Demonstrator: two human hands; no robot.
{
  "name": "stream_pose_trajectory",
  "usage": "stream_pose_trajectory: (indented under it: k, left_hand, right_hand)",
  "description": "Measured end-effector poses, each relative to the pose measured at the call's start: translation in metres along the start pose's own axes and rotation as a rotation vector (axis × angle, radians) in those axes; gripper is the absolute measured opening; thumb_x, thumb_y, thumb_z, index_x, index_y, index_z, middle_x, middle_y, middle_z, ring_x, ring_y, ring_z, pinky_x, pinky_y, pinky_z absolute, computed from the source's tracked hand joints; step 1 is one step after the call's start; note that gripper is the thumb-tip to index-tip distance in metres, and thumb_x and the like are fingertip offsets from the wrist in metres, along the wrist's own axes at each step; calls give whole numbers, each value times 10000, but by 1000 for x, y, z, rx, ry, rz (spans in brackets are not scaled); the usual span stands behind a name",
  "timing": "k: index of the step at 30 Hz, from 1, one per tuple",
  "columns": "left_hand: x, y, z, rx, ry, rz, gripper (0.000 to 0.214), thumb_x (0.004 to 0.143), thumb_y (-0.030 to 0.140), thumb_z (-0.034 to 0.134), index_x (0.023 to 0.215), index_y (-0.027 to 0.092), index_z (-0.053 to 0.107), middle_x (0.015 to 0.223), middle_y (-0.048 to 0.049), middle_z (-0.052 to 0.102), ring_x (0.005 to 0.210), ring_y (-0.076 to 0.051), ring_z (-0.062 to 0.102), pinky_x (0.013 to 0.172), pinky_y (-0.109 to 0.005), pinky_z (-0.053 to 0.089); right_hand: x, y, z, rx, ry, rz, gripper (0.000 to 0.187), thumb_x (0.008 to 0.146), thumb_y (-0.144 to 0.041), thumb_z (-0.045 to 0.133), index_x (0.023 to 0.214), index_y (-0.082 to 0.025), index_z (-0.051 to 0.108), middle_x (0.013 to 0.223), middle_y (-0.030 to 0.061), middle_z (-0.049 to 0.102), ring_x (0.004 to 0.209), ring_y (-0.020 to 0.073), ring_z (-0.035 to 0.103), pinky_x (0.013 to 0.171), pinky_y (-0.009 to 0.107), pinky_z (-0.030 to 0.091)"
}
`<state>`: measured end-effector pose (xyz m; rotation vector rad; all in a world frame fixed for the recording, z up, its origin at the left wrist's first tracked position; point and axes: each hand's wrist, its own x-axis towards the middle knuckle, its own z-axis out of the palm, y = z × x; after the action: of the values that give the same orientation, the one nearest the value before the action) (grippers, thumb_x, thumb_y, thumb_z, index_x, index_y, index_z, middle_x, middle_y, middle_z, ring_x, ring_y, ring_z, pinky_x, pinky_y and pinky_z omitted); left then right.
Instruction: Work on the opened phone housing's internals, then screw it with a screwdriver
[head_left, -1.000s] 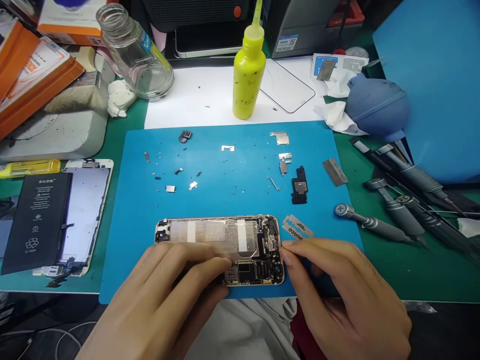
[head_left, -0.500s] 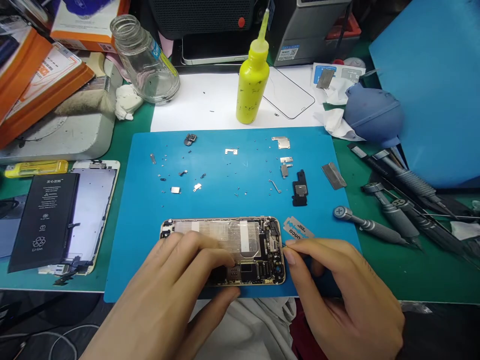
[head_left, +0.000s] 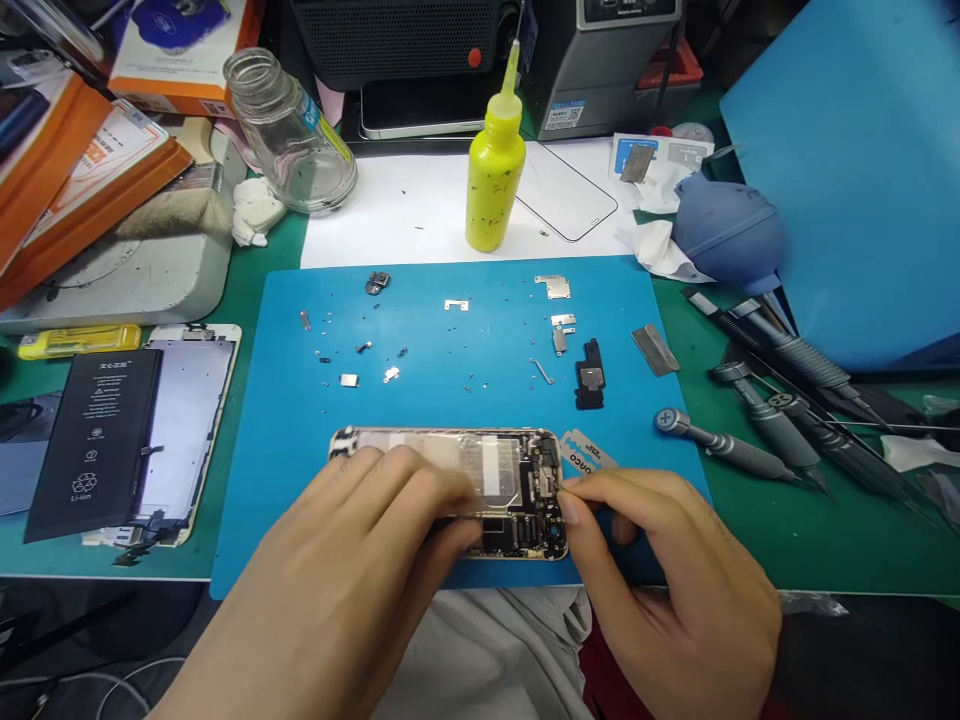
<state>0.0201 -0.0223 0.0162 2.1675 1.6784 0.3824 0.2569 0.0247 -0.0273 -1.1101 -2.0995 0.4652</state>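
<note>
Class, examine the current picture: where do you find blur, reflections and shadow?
Head view: the left hand has smeared fingers above the opened phone, probably motion blur; head view: the glass jar catches bright reflections; head view: the blue mat darkens in shadow beneath the right hand.

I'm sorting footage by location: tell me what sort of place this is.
Most likely a phone-repair workshop, judging by the opened smartphone, the loose Li-ion battery and a precision screwdriver.
</note>
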Motion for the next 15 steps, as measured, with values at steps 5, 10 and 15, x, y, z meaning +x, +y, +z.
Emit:
stream_pose_trajectory:
  k: [5,10,15]
  left_hand:
    - [15,6,11,39,58,57,159,1190,159,550,1271,253,650,1169,6,729,1061,-224,674,964,-424,446]
    - [15,4,7,29,45,115,128,1210,318,564,1270,268,665,1249,-1,718,1102,-252,600,978,-437,400]
    - [-7,-7,-2,196,15,191,277,1211,359,530,1443,228,605,1589,-132,559,1480,-340,436,1191,-523,272]
  right_hand:
    - [0,-4,0,-21,27,43,78,1129,-89,709,1119,-166,707,940,-1,677,855,91,647,804,223,530]
    - [-4,-3,0,-84,49,-16,72,1126,-90,720,1183,-127,697,1012,34,723,937,118,702,861,249,558]
    - [-20,-9,-9,-136,44,-65,112,1105,-111,787,1187,-125,712,1024,42,757,903,116,714,836,258,565]
